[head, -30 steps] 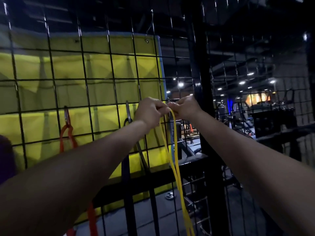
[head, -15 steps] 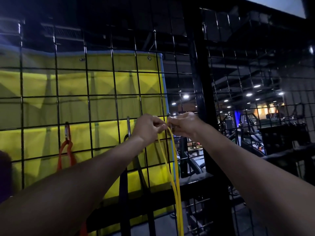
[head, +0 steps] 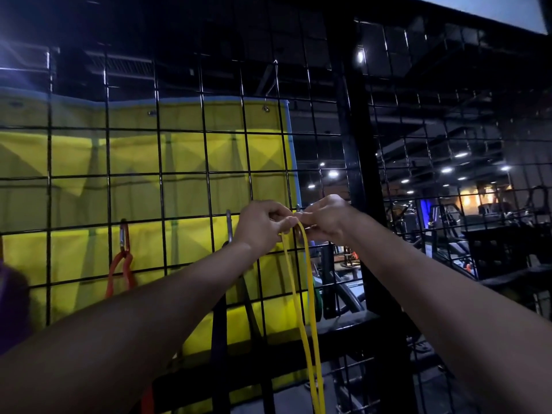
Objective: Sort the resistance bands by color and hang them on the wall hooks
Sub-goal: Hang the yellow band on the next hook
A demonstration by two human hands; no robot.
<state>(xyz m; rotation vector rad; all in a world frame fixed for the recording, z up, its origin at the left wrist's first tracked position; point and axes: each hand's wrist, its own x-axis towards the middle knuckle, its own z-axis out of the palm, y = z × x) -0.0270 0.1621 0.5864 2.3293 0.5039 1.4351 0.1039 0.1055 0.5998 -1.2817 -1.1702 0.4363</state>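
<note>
A yellow resistance band (head: pixel 304 309) hangs in a long loop down the black wire grid wall (head: pixel 179 174). My left hand (head: pixel 263 225) and my right hand (head: pixel 325 219) meet at its top, both pinching the band at grid height; the hook there is hidden behind my fingers. Left of them a black band (head: pixel 219 333) hangs from a metal carabiner hook (head: pixel 229 225). Further left an orange band (head: pixel 119 273) hangs from another carabiner (head: pixel 124 234). A purple shape (head: pixel 12 309) shows at the far left edge.
A yellow padded mat (head: pixel 134 189) hangs behind the grid. A thick black post (head: pixel 358 174) stands just right of my hands. Beyond it a dim gym floor with machines (head: pixel 478 234) and ceiling lights shows through the mesh.
Both hands stay pinched on the top of the yellow band at the same spot on the grid. The camera has tilted up a little, so everything sits lower in view.
</note>
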